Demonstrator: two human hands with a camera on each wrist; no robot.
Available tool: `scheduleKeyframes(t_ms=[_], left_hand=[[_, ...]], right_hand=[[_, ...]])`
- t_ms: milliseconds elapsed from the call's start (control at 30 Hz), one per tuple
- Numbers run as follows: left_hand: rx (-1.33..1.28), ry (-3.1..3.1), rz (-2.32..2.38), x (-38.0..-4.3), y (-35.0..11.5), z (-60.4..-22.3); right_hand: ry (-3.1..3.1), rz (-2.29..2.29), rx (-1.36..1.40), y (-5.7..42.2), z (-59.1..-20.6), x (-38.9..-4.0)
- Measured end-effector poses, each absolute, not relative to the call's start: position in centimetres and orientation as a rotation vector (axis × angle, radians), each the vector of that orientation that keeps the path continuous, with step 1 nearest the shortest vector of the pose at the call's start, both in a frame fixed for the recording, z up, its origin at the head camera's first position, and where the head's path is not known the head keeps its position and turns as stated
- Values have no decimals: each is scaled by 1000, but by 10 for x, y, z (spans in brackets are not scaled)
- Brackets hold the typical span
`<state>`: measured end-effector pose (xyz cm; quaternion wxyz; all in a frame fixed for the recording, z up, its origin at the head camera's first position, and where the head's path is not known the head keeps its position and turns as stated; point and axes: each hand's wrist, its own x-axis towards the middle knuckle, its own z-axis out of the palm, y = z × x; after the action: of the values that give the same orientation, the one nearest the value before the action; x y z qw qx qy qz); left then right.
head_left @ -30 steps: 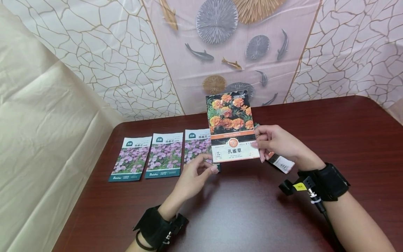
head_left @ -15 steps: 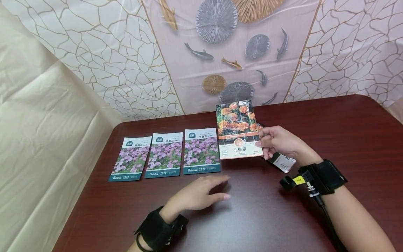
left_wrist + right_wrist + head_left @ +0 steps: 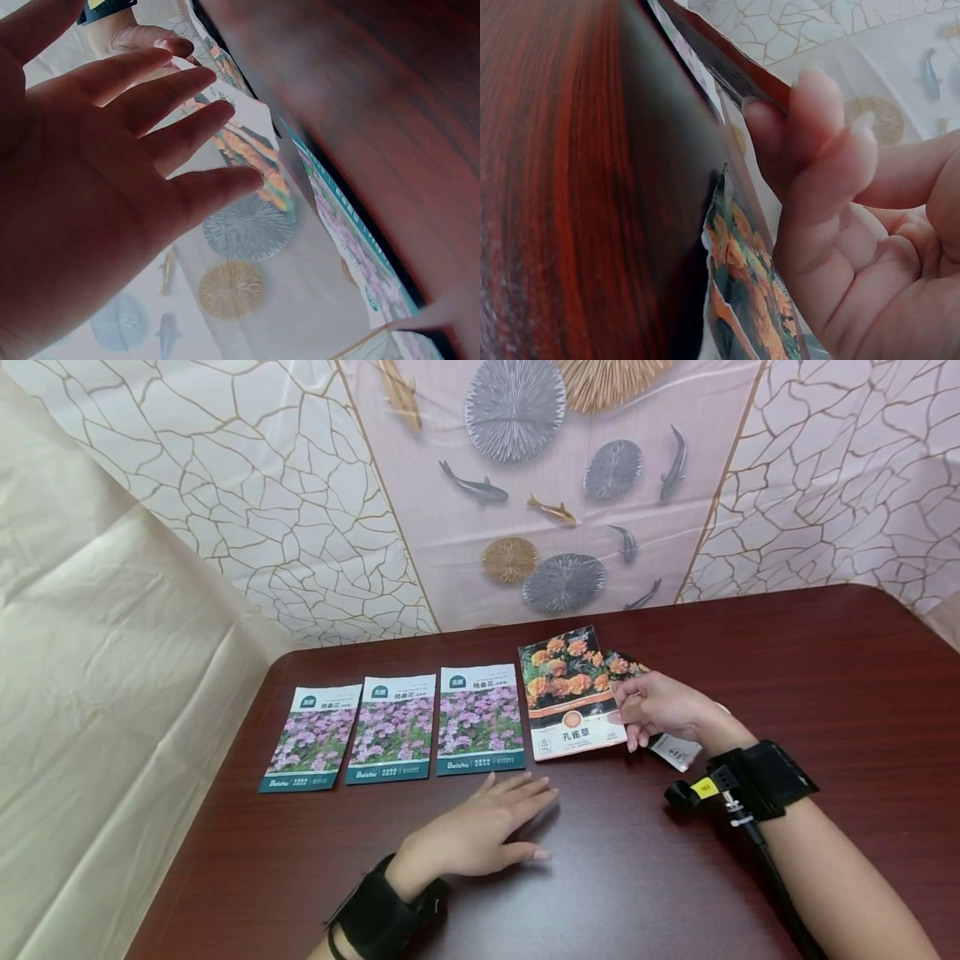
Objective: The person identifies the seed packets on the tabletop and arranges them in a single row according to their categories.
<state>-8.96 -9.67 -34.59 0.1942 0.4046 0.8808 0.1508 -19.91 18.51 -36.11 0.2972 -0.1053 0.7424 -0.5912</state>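
My right hand (image 3: 663, 706) pinches the right edge of a seed packet (image 3: 566, 693) with orange marigolds, held just above the table to the right of the purple-flower packets. In the right wrist view the thumb and fingers (image 3: 821, 142) grip its edge. Under and beside that hand lies another marigold packet (image 3: 675, 750), partly covered; its orange flowers (image 3: 750, 277) show in the right wrist view. My left hand (image 3: 476, 827) is spread palm down over the table in front of the packets, holding nothing. Its straight fingers (image 3: 187, 142) show in the left wrist view.
Three purple-flower seed packets, the left one (image 3: 309, 739), the middle one (image 3: 392, 731) and the right one (image 3: 481, 720), lie in a row on the dark red table (image 3: 600, 868). A patterned cloth (image 3: 300, 510) hangs behind the table's back edge.
The marigold packet has moved down and slightly right, toward the table, in my right hand. My left hand has let go of it, drawn back toward me and spread its fingers.
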Motion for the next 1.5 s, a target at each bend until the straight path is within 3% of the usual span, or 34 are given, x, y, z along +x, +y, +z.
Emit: scheduleKeyframes(t_ms=[1500], left_hand=[[1033,2563,48,-85,-93,-357]], right_hand=[[2099,-1309,-169,180,-364,-195]])
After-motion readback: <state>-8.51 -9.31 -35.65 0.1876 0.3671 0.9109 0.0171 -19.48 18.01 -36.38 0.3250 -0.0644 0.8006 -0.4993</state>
